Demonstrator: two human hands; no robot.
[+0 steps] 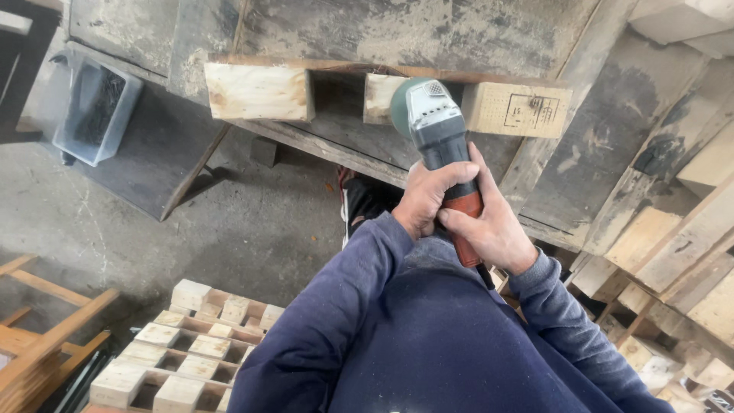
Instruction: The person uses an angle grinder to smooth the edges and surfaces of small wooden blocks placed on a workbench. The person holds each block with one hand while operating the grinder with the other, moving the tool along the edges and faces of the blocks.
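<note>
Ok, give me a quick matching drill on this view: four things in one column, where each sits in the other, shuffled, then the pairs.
Things
1. power grinder
2. plastic bin
3. stack of pallets
4. shoe

Places
A. lower left, on the concrete floor
B. gripped in the left hand and right hand, head against the middle wooden block
C. upper left, beside a leaning board
D. on the floor just beyond the left sleeve, under the pallet edge

Pairs: 1-B, 2-C, 3-A, 4-D
</note>
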